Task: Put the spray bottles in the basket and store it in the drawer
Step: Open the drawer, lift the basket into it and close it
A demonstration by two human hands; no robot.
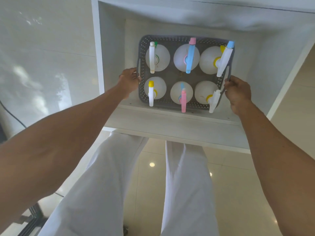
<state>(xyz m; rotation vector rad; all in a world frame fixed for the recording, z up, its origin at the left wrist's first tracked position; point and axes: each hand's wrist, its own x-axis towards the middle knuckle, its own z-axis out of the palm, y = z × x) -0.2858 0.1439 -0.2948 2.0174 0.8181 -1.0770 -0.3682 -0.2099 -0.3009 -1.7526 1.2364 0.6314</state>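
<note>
A grey perforated basket [170, 39] sits inside an open white drawer [170, 120], seen from straight above. Several white spray bottles stand upright in it in two rows, with spray heads in white, blue, pink and yellow, among them one with a blue head [190, 57] in the far row and one with a pink head [183, 99] in the near row. My left hand [128, 80] grips the basket's left handle. My right hand [237, 92] grips its right handle. The basket's near edge lies close to the drawer's front wall.
White cabinet walls enclose the drawer on the left [99, 48] and right [289, 74]. My legs in white trousers [119, 184] stand just before the drawer front on a glossy tiled floor [151, 184]. A dark cable [12, 114] runs along the left.
</note>
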